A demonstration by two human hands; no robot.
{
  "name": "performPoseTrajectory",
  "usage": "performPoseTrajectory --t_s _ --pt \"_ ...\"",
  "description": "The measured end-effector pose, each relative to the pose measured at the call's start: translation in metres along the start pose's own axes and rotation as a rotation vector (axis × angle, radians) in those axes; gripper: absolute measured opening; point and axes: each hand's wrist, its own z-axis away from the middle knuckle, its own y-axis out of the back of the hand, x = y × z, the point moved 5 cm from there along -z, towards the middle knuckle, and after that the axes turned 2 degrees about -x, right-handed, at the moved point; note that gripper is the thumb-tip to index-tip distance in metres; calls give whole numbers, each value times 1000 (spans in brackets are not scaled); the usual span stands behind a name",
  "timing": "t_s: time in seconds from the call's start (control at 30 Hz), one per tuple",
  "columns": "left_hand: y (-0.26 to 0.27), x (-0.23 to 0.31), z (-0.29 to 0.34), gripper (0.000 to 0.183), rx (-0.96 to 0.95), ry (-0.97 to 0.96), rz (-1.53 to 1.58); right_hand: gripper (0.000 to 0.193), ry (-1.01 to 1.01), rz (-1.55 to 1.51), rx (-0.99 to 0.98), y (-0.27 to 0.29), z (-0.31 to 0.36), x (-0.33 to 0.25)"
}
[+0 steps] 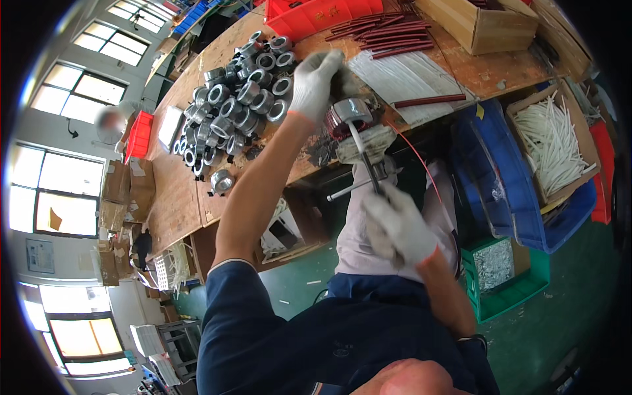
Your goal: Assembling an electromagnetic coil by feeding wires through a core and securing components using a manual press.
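Note:
My left hand [313, 85], in a whitish glove, is over the bench beside a heap of metal rings [230, 108]. Its fingers are curled, and motion blur next to them hides what they may grip. A shiny metal ring-shaped part [352, 113] with dark red inside sits at the bench edge, above a worn pale block [366, 146]. A rod [361, 146], white above and dark below, slants from the ring's opening down to my gloved right hand [403, 227]. That hand is slightly blurred and closed round the rod's dark lower end.
Dark red tubes [395, 36] and a white sheet [411, 82] lie on the bench near a red bin [316, 16] and cardboard box [484, 29]. To the right are a blue bin [490, 164], a box of white strips [550, 141] and a green crate [507, 289]. Another person [112, 124] is far left.

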Motion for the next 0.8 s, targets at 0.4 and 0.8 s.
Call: performPoseTrajectory --t_s 0.4,0.8 --pt "-85 121 121 40 -383 -559 -841 21 -5 418 168 26 66 38" --pt "8 21 27 31 101 -262 -260 14 -85 -284 -83 -17 35 20"
